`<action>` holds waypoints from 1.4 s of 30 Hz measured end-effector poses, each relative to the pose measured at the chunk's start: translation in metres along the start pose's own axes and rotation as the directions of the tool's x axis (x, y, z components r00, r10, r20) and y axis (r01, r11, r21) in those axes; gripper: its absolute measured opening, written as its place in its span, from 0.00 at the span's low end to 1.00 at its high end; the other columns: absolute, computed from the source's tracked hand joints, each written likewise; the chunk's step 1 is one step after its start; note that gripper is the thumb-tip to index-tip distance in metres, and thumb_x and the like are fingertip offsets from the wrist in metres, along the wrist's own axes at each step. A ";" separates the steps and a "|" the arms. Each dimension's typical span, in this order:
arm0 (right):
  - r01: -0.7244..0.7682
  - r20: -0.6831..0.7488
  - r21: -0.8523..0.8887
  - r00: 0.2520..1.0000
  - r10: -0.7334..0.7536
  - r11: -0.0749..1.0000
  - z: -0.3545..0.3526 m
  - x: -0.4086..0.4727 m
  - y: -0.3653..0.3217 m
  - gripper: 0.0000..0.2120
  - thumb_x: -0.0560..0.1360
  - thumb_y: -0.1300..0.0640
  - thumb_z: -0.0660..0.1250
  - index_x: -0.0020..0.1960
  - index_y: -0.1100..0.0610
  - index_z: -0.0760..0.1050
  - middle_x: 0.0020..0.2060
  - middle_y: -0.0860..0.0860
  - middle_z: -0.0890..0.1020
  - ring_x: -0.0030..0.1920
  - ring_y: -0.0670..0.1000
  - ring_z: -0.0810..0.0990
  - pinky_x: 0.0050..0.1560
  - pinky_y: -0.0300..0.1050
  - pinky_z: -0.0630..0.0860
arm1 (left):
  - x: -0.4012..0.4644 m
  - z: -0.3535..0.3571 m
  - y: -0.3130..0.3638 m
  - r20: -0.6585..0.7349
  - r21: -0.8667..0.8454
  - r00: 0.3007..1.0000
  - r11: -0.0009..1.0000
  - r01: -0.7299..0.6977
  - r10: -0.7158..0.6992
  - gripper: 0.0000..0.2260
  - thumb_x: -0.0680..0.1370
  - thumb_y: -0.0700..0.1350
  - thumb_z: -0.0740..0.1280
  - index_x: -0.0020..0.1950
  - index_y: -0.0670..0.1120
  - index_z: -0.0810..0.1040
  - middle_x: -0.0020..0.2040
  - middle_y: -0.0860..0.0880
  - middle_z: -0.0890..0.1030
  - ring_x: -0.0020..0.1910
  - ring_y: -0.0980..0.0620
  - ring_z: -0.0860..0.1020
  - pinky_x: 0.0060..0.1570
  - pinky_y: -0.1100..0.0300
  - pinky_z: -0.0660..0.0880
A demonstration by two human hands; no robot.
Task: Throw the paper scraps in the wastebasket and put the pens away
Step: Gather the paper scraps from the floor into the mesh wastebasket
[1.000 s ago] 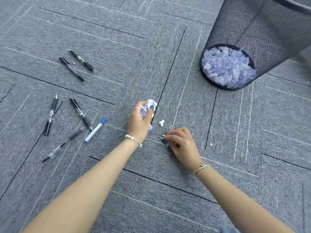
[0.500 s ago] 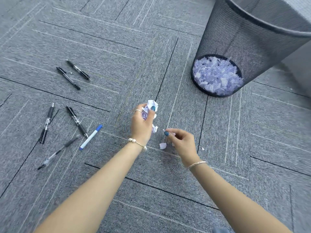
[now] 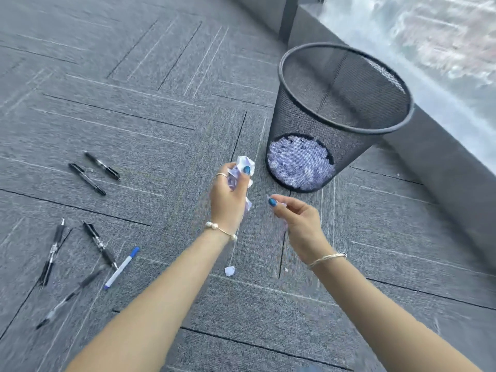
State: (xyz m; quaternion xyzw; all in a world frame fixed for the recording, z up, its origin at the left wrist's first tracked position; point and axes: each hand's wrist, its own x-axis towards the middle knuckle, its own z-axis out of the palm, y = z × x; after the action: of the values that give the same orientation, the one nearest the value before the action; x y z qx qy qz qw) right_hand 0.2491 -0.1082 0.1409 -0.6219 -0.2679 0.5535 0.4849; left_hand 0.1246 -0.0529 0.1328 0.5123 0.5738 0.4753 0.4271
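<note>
My left hand (image 3: 228, 200) is closed around a crumpled wad of white and purple paper scraps (image 3: 243, 165), held above the carpet. My right hand (image 3: 298, 221) pinches a small paper scrap (image 3: 280, 204) between thumb and fingers, just right of the left hand. The black mesh wastebasket (image 3: 346, 84) stands ahead and to the right, with paper scraps in its bottom. One small scrap (image 3: 229, 270) lies on the carpet below my hands. Several pens lie at the left: two black ones (image 3: 87, 179) farther off, more black pens (image 3: 99, 244) nearer, and a white pen with a blue cap (image 3: 122, 267).
Grey carpet tiles (image 3: 161, 103) cover the floor. A dark low wall (image 3: 442, 162) under a window runs along the right, close behind the wastebasket. A tiny white crumb (image 3: 286, 269) lies near the loose scrap.
Both hands have risen from the carpet with paper in them. The view has tilted up, so the basket's whole rim shows. One scrap now lies loose on the floor.
</note>
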 end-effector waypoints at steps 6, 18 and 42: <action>0.126 0.020 0.064 0.992 -0.127 0.990 -0.008 0.003 -0.071 0.07 0.72 0.69 0.65 0.46 0.62 0.80 0.30 0.46 0.81 0.27 0.37 0.74 0.28 0.27 0.69 | 0.030 0.019 0.056 0.014 -0.014 0.998 0.998 -0.057 0.057 0.05 0.76 0.47 0.62 0.51 0.48 0.73 0.34 0.54 0.77 0.24 0.63 0.70 0.24 0.66 0.66; 0.426 -0.089 -0.308 0.877 -0.472 0.850 -0.084 0.106 -0.206 0.05 0.72 0.61 0.69 0.47 0.54 0.79 0.33 0.48 0.81 0.30 0.40 0.77 0.34 0.34 0.74 | 0.123 0.118 0.158 0.325 0.145 0.904 0.930 -0.337 0.277 0.17 0.75 0.43 0.64 0.63 0.49 0.67 0.43 0.50 0.78 0.38 0.61 0.76 0.41 0.63 0.73; 0.430 -0.115 -0.527 0.819 -0.562 0.733 -0.099 0.138 -0.181 0.07 0.66 0.53 0.75 0.37 0.54 0.79 0.33 0.47 0.82 0.34 0.44 0.79 0.38 0.38 0.76 | 0.143 0.135 0.140 0.431 0.114 0.879 0.954 -0.279 0.205 0.11 0.75 0.45 0.65 0.57 0.51 0.72 0.55 0.50 0.78 0.44 0.54 0.78 0.37 0.70 0.72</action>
State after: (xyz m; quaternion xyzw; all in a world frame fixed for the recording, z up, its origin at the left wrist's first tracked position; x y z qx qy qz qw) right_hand 0.4136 0.0511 0.2362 -0.6948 -0.4856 0.2297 0.4783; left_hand 0.2658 0.1070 0.2457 0.7042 0.4401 0.3540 0.4301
